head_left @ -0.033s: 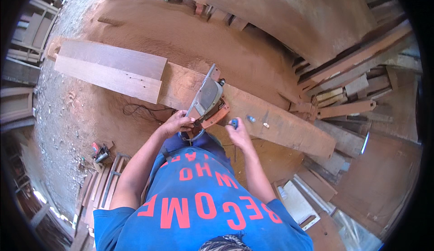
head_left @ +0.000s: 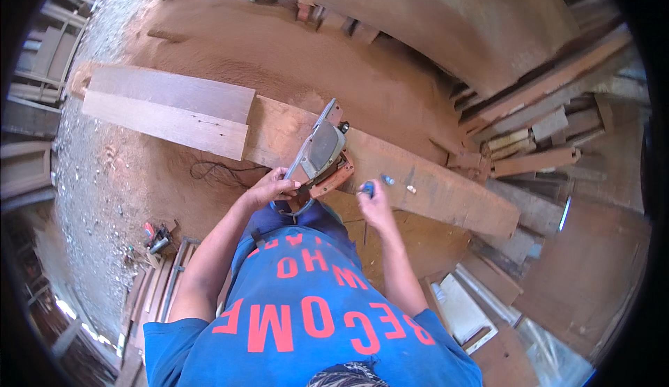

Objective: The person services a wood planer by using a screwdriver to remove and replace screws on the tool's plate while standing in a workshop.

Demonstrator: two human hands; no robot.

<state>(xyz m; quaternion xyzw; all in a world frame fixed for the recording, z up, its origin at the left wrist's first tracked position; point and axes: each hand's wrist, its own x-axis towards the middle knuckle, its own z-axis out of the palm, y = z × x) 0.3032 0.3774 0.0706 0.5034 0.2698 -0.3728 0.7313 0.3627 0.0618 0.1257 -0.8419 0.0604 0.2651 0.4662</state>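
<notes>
The thick plank (head_left: 453, 188) served as the bench. My left hand (head_left: 274, 187) pinched the near edge of the power tool (head_left: 325, 146), which lay on the plank just beyond that grip. My right hand (head_left: 377, 209) was closed around a blue-handled screwdriver (head_left: 367, 188), apart from the power tool. Sound practice, I judged, required steady left support and the screwdriver tip directed away from my fingers.

Two boards (head_left: 167, 115) lie left of the grip; red-and-black tool (head_left: 160, 239), left rear; large panel (head_left: 383, 10), beyond; timber pieces (head_left: 535, 164), right.
</notes>
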